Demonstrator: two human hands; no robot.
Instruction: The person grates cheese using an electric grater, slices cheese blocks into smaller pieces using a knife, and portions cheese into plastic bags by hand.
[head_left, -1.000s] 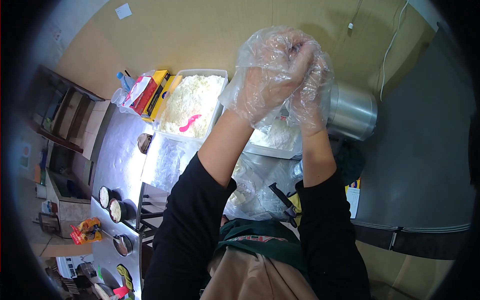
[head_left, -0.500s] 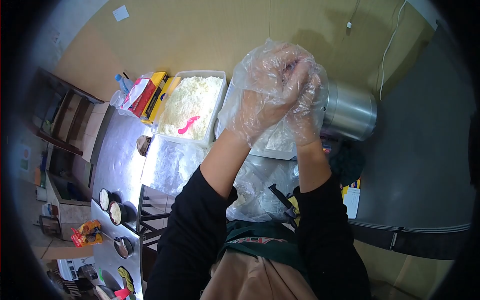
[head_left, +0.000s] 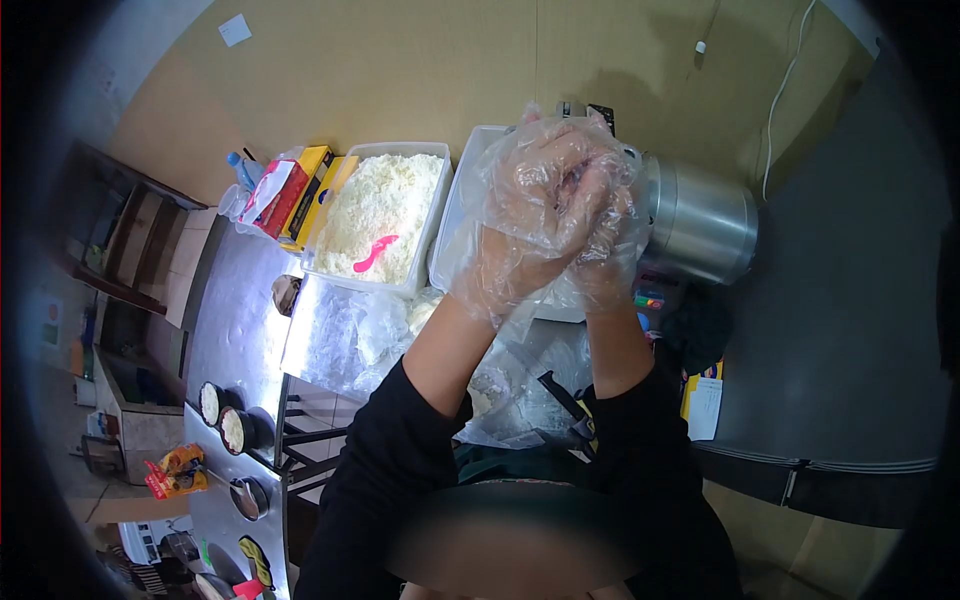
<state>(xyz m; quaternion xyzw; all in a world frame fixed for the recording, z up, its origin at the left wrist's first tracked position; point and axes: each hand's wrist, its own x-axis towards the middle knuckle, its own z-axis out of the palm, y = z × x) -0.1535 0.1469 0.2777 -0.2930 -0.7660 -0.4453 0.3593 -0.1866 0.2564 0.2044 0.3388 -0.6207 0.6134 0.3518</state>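
Note:
My left hand (head_left: 525,205) and my right hand (head_left: 606,222) are raised in front of me, each in a loose clear plastic glove. They press together with the fingers curled, and whatever lies between the palms is hidden. Behind the left hand is a white plastic tub (head_left: 468,190), mostly covered by the gloves. Left of it stands a clear container (head_left: 447,200) full of white crumbly powder (head_left: 385,195), with a pink scoop (head_left: 376,254) resting on top. Beside the right hand lies a shiny metal cylinder (head_left: 705,220).
Yellow and red boxes (head_left: 305,200) stand left of the container. Crumpled plastic bags (head_left: 350,325) lie on the metal table (head_left: 235,300). Filled black bowls (head_left: 235,429) and an orange packet (head_left: 178,470) are at lower left. A dark surface (head_left: 830,300) fills the right side.
Both clasped hands have come down slightly, with more of the white tub and a dark object behind them showing. They remain pressed together.

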